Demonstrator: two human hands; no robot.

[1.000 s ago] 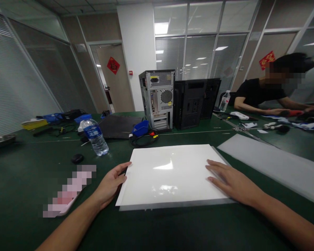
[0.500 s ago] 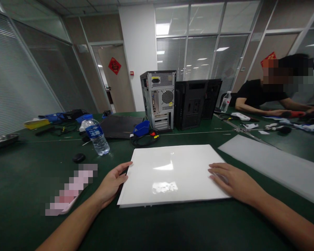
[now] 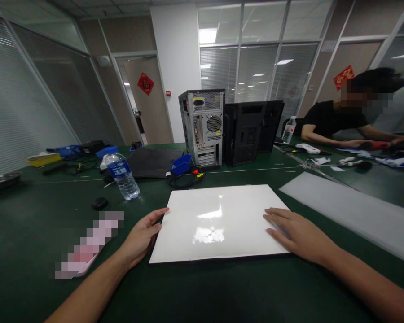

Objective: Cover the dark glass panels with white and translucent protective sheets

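Note:
A glossy white panel (image 3: 215,229), roughly rectangular, lies in front of me, with light reflected on its face and a thin dark border along its near edge. Against its left edge rest the fingertips and thumb of my left hand (image 3: 143,237), which is open with thumb and forefinger apart; its lower fingers are partly hidden. My right hand (image 3: 301,231) is spread on the panel's right side, fingers stretched out over the white face. What lies beneath the panel cannot be seen.
A computer case (image 3: 205,128) and black panels (image 3: 247,134) stand behind. Left are a water bottle (image 3: 123,175), a black mouse (image 3: 100,203) and a blurred pink thing (image 3: 90,249). A translucent sheet (image 3: 350,206) lies right. A person (image 3: 336,119) sits beyond it.
The pale lower layer that stuck out below the panel's near edge no longer shows; a dark border shows there instead. My right fingers have shifted slightly left on the panel.

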